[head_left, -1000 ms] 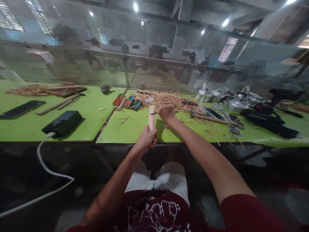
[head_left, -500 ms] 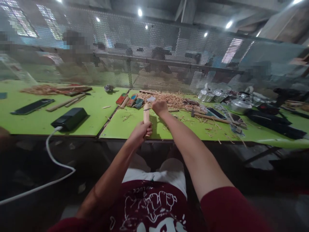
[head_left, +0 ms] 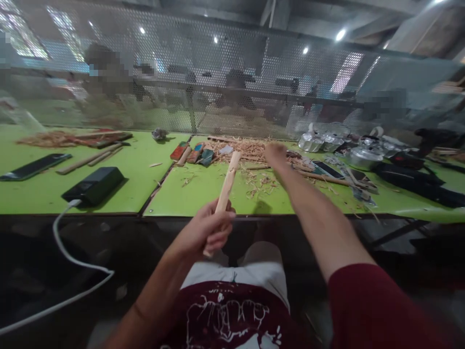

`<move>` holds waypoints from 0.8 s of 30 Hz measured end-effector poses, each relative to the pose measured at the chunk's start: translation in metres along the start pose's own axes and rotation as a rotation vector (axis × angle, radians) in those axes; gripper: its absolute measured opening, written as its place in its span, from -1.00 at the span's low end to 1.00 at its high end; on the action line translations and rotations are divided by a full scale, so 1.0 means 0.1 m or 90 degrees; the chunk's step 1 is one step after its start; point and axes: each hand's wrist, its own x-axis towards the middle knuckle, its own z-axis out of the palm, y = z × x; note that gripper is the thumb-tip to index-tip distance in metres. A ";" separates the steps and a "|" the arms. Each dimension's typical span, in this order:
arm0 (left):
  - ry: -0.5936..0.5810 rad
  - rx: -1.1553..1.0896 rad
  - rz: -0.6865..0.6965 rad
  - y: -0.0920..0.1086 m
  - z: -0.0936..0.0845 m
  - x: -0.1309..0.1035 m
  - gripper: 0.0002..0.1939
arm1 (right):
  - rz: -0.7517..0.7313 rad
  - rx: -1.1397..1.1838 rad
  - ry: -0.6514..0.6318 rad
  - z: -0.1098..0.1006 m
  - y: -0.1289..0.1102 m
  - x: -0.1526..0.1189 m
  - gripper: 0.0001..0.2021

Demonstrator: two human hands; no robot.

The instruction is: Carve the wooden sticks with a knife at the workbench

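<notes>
My left hand [head_left: 218, 224] is wrapped around a flat, pale strip of wood [head_left: 229, 177] that slants up and away over the table's front edge. A short end of the strip pokes out below the fist. My right hand [head_left: 276, 156] is stretched far forward and right, apart from the strip, low near a heap of wood shavings [head_left: 250, 145]. It looks closed and is smeared by motion; whatever it may hold cannot be made out. Several sanding blocks with red and blue faces [head_left: 198, 151] lie beyond the strip, beside a dark green sandpaper piece [head_left: 207, 158].
The green table [head_left: 174, 198] carries a black box with a white cable [head_left: 95, 185], a dark phone [head_left: 34, 166] and wooden sticks [head_left: 90, 159] on the left. At right are another phone [head_left: 328, 168], foil-wrapped items [head_left: 310, 140] and a black bag [head_left: 417, 184]. A perforated screen [head_left: 218, 106] stands behind.
My right hand has moved right, away from the wood, where a dark blade lay across the strip. My left hand has drawn the strip nearer and tilted it to the right.
</notes>
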 end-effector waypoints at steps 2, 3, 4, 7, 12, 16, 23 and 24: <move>0.013 0.039 0.048 -0.04 0.00 -0.08 -0.60 | 0.066 0.007 0.011 -0.02 0.26 -0.01 -0.64; 0.035 0.046 0.075 -0.06 -0.01 -0.07 -0.58 | 0.082 0.012 0.015 -0.02 0.33 -0.03 -0.63; 0.059 0.049 0.100 -0.08 -0.01 -0.03 -0.56 | 0.088 0.025 0.010 -0.02 0.36 -0.07 -0.63; 0.088 0.073 0.118 -0.13 -0.01 0.17 -0.59 | 0.034 0.090 -0.018 -0.07 0.20 -0.26 -0.61; 0.067 0.087 0.135 -0.20 -0.04 0.33 -0.61 | -0.181 0.135 0.056 -0.19 -0.23 -0.76 -0.70; 0.035 0.096 0.127 -0.20 -0.02 0.31 -0.58 | -0.203 0.083 0.077 -0.26 -0.40 -1.04 -0.71; 0.036 0.079 0.105 -0.26 0.04 0.35 -0.55 | -0.119 0.033 0.092 -0.17 -0.56 -0.95 -0.63; 0.044 0.074 0.103 -0.28 0.04 0.38 -0.54 | -0.116 0.030 0.080 -0.14 -0.57 -0.92 -0.64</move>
